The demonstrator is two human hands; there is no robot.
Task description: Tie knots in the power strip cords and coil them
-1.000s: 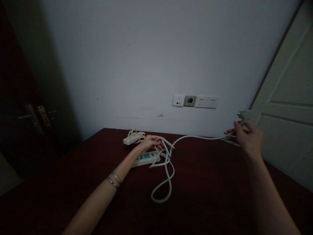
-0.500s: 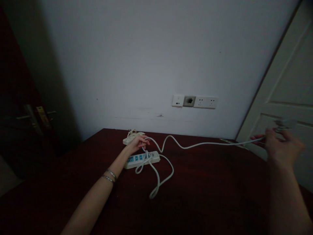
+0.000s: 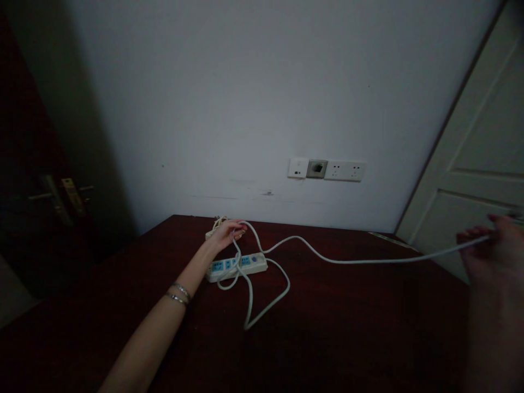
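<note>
A white power strip (image 3: 235,267) with blue sockets lies on the dark red table. Its white cord (image 3: 360,261) loops over the strip and stretches right in a long slack line. Above the strip, my left hand (image 3: 227,233) is closed on a bend of the cord. At the right edge, my right hand (image 3: 493,248) grips the cord near its end; this hand is blurred. What looks like a plug at its fingertips is cut off by the frame edge. Part of another white strip (image 3: 209,234) with a thin pale cord shows behind my left hand.
Dark red table (image 3: 347,327) stands against a grey wall. Wall sockets (image 3: 345,171) sit above the table's back edge. A pale panelled door (image 3: 470,180) borders the right side, and a dark door with a handle (image 3: 72,195) is at left.
My right hand has moved farther right, drawing the cord with it. The cord's long stretch hangs lower, and the loops at the strip have shifted left. My left hand has shifted slightly left.
</note>
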